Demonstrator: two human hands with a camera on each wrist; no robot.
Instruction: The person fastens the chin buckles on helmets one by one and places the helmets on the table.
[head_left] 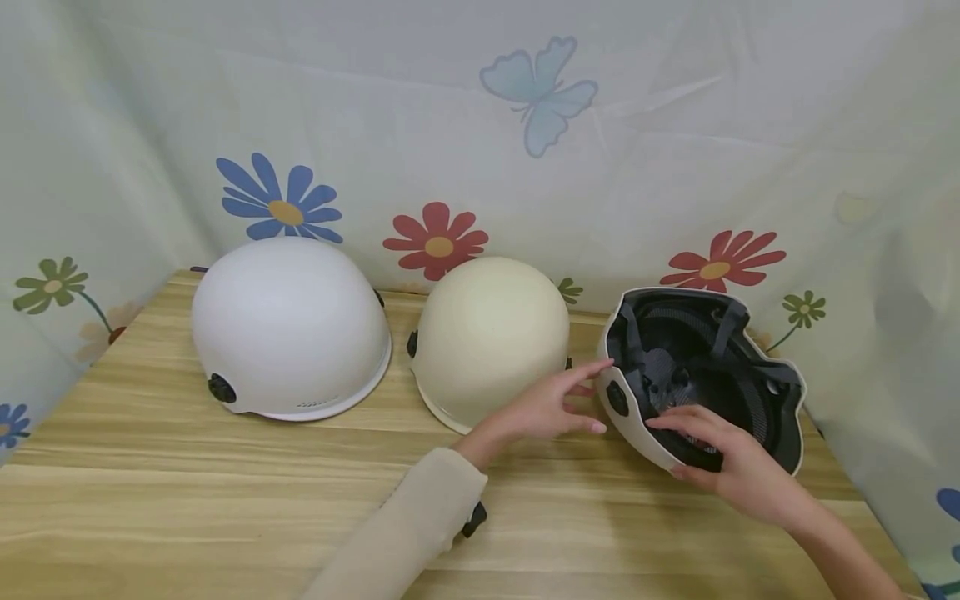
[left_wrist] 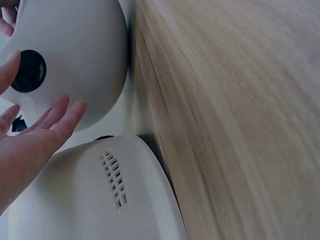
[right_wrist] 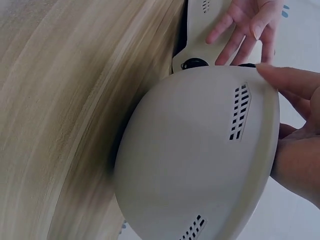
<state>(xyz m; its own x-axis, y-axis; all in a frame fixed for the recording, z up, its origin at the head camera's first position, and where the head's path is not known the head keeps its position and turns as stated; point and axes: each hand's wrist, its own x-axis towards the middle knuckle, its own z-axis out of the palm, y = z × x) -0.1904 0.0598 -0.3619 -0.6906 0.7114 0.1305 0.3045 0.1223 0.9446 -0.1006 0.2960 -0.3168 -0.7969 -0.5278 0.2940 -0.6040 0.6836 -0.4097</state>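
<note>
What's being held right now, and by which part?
The right hand grips the tilted helmet by its near rim, fingers inside. The left hand holds nothing, fingertips by its side.

Left helmet (head_left: 291,325): white shell w/ black side knob. Middle helmet (head_left: 491,337): cream, matte, black knobs. Tipped helmet (head_left: 701,379): cream outside, black padding & straps inside, black knob on its side; dark vent slots show on the shell in the right wrist view. Desk (head_left: 187,500): light wood grain, tan streaks. Backdrop cloth (head_left: 675,150): pale w/ blue, red & green flowers, plus a light-blue butterfly. Sleeve (head_left: 405,533): beige.
</note>
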